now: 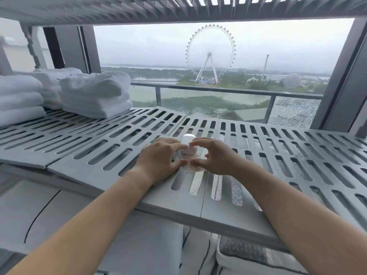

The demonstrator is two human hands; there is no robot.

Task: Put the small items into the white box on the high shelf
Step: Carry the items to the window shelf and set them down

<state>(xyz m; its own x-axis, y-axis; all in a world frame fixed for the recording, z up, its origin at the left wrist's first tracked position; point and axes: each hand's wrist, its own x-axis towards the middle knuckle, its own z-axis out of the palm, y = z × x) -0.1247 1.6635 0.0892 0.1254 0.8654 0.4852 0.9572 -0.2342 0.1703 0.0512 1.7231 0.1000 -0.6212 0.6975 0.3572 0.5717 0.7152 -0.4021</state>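
Note:
A small pile of small items lies on the grey slotted shelf: a white rounded container on top, flat pale packets beneath, something with a green edge at the left. My left hand rests on the left side of the pile, fingers curled against it. On the right side, my right hand has its fingertips touching the white container and a pale packet. Both hands cup the pile from either side. No white box is in view.
Stacks of folded white towels sit at the shelf's far left. Another slotted shelf runs overhead. Behind is a window with a balcony railing. Below the shelf lie white cushions or bedding.

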